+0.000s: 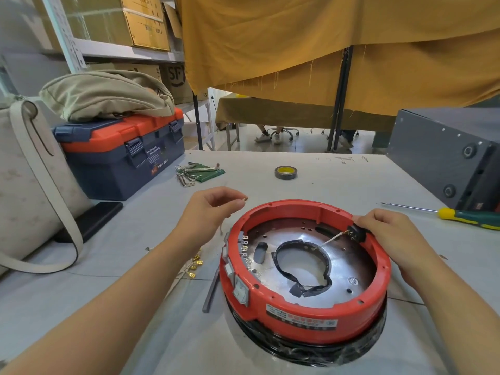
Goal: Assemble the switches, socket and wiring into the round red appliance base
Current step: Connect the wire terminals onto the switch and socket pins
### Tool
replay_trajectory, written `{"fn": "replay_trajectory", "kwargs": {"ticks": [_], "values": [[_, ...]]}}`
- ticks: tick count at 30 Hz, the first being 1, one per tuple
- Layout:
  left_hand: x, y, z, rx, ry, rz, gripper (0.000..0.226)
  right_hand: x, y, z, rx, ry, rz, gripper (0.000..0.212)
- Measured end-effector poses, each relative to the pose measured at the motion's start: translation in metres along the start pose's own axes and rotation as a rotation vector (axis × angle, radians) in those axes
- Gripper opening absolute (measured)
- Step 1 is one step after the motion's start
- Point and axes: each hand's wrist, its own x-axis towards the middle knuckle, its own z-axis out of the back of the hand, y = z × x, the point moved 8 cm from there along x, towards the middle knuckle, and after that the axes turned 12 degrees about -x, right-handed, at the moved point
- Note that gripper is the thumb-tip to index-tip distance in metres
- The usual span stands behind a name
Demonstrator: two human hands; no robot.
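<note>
Red base (305,318): a round red ring with a shiny metal plate inside. It sits on the table (338,174), right in front of the person, on top of a black wrapped ring. It looks hard and stiff, and I think a bit heavy. Hold it by the red rim.

Switches (240,289): already set in the left wall of the base. Their little metal legs poke inward. They look bendy, so do not push on them.

Socket (356,231): a small black block at the right rim, with thin pins and a thin wire (328,241) running from it to the middle. It looks hard and light. Take it by its black sides, not the pins.

Right hand (387,228): fingers curled around the socket, holding it against the rim.

Left hand (213,207): up above the table, left of the base. Finger and thumb pinch a tiny gold clip (245,198). It looks very light and easy to drop.

More gold clips (196,262): a small pile on the table, just left of the base.

Screwdriver (457,214): lies on the table to the right, not touched.

Tape roll (285,172): farther back on the table.
</note>
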Motion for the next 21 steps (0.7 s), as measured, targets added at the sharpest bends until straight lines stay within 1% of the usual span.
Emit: {"fn": "replay_trajectory", "kwargs": {"ticks": [3, 6, 8, 11, 14, 15, 17, 19, 21], "values": [[0.000, -0.011, -0.002, 0.001, -0.018, -0.028, 0.014, -0.001, 0.001, 0.000, -0.004, -0.001, 0.002, 0.029], [0.003, -0.024, -0.003, -0.046, -0.054, -0.047, 0.011, -0.002, 0.003, 0.002, -0.024, -0.014, 0.009, 0.028], [0.005, -0.028, -0.005, -0.112, -0.057, -0.020, 0.011, -0.003, 0.007, 0.004, -0.074, -0.039, 0.030, 0.027], [0.006, -0.029, -0.016, -0.257, -0.019, 0.040, 0.010, -0.006, 0.014, 0.011, -0.141, -0.108, 0.070, 0.025], [0.004, -0.026, -0.031, -0.377, 0.006, 0.096, 0.007, -0.009, 0.023, 0.016, -0.053, -0.157, 0.141, 0.015], [0.003, -0.024, -0.036, -0.428, 0.010, 0.115, 0.007, -0.009, 0.027, 0.017, 0.006, -0.148, 0.175, 0.011], [0.002, -0.020, -0.047, -0.525, 0.008, 0.158, 0.007, -0.011, 0.037, 0.013, 0.089, -0.077, 0.250, 0.009], [0.000, -0.017, -0.056, -0.579, 0.008, 0.192, 0.007, -0.016, 0.046, 0.007, 0.124, 0.025, 0.321, 0.011], [0.000, -0.016, -0.063, -0.605, 0.011, 0.212, 0.007, -0.022, 0.053, 0.003, 0.163, 0.091, 0.373, 0.015]]}}
